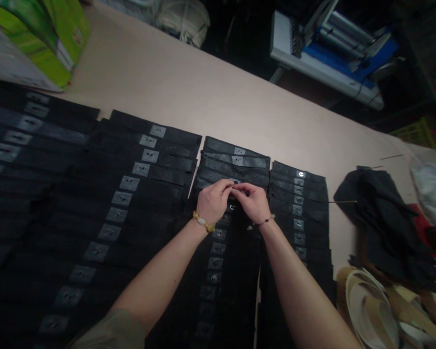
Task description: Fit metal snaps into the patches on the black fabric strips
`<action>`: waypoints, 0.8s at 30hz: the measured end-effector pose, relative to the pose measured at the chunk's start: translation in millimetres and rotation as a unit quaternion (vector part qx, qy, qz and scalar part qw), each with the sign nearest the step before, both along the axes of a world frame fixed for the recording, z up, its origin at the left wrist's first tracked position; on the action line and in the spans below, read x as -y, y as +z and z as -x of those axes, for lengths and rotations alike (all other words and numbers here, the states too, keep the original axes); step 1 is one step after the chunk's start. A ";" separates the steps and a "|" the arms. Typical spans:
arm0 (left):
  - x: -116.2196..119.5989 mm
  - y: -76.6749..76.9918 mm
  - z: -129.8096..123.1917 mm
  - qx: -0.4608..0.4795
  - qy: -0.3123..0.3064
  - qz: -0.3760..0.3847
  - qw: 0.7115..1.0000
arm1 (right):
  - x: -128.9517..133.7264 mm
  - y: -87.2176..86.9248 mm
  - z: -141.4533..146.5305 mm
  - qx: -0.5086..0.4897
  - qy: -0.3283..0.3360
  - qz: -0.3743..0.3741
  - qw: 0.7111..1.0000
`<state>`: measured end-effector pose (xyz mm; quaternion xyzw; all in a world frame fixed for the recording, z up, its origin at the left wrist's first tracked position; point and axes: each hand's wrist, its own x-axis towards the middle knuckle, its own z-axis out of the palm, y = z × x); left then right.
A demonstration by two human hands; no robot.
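Both hands meet over the third column of overlapping black fabric pieces [240,261]. My left hand [215,199] has its thumb and forefinger pinched together. Touching it at the fingertips, my right hand [252,201] is pinched in the same way. Whatever lies between the fingertips is too small and hidden to make out. Each black piece bears a small grey patch [218,248]. Some patches have a shiny round metal fitting, such as the bright metal fitting [301,174] in the right column. Under the hands, a few patches are covered.
A green box [39,39] stands at the table's far left. Dark cloth [381,218] and rolls of tape or webbing [372,300] lie at the right. Beyond the pale table [189,82] stands a blue machine with metal rollers [345,36].
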<state>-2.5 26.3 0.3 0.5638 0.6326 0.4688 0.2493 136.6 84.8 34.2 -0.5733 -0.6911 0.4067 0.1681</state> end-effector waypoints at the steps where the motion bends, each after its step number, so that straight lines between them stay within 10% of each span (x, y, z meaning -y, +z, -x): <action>1: -0.3 1.1 0.4 0.022 0.000 -0.009 1.000 | 0.9 1.4 -0.8 0.003 0.001 -0.017 1.000; 6: -1.8 3.3 2.1 0.067 0.002 -0.041 0.997 | -9.0 9.6 -4.4 0.022 0.059 -0.060 0.996; 16: -2.5 -1.2 2.3 0.042 0.021 0.015 0.999 | -36.6 1.5 8.1 -0.083 0.033 0.132 0.987; 24: -3.3 -1.7 4.5 0.010 0.019 0.001 1.000 | -28.0 8.5 7.9 -0.060 0.036 0.089 0.994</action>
